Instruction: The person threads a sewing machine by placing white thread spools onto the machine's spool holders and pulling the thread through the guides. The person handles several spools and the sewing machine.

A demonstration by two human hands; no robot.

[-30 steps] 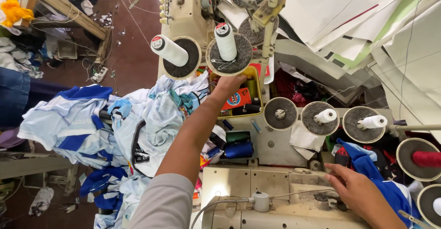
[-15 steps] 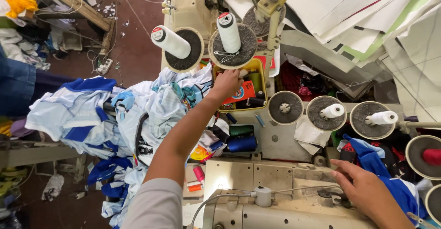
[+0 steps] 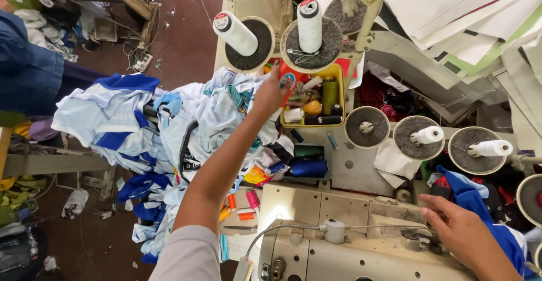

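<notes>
While a heap of blue and white garments (image 3: pixel 141 128) lies at the far left, the left hand (image 3: pixel 270 92) reaches out over its right edge toward a yellow tray (image 3: pixel 339 75) crowded with small thread spools and oddments. Its fingers curl against a red and blue item (image 3: pixel 291 78) at the tray's near corner, though whether the grip has closed on it cannot be told. Just above stand two white thread cones (image 3: pixel 309 24) on round pads. Further right, two more white cones (image 3: pixel 429 135) lie on similar discs. At the far right, the right hand (image 3: pixel 460 233) rests with fingers loosely spread, grip released, on top of the cream sewing machine (image 3: pixel 361 253), touching blue fabric (image 3: pixel 480 202) beside it.
</notes>
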